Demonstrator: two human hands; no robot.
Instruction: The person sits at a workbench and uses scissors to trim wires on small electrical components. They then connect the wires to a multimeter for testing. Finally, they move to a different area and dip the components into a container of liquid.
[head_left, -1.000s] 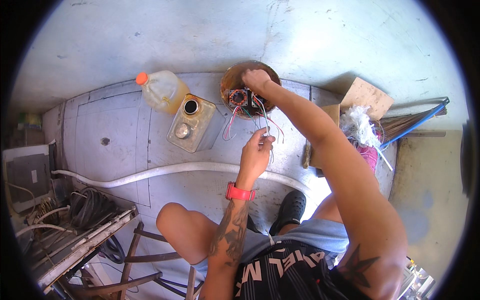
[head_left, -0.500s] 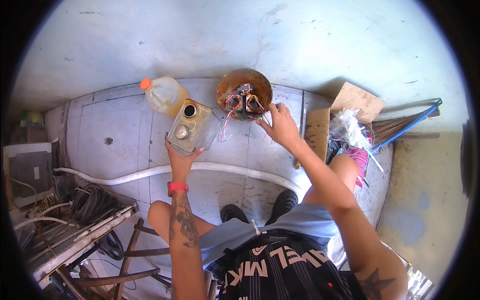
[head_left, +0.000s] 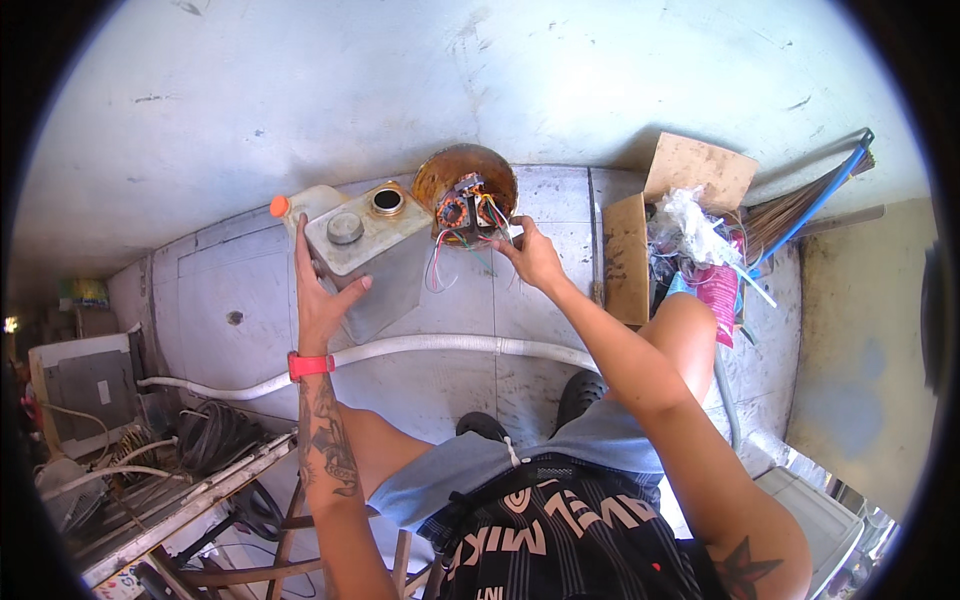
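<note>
My left hand (head_left: 325, 300) is wrapped round a tall rectangular metal can (head_left: 385, 265), thumb and fingers on opposite sides. The can leans, and its top shows a dark open mouth and a round grey cap. Just right of it stands a rusty round metal container (head_left: 455, 162). Copper-wound stators (head_left: 455, 213) with loose coloured wires (head_left: 437, 265) sit in that container. At its near right rim, my right hand (head_left: 533, 255) has thumb and fingers closed by the wire ends. What lies between those fingers is too small to make out.
Behind the can is a plastic jug with an orange cap (head_left: 279, 207). On the right, a cardboard box (head_left: 626, 255) holds plastic scraps, beside a broom (head_left: 815, 195). A white hose (head_left: 430, 345) crosses the floor before my feet. Coiled black cable (head_left: 215, 437) lies at left.
The metal can has been raised and tilted by my left hand, showing more of its side. My right hand has moved closer to the container's rim. The whole view has shifted slightly.
</note>
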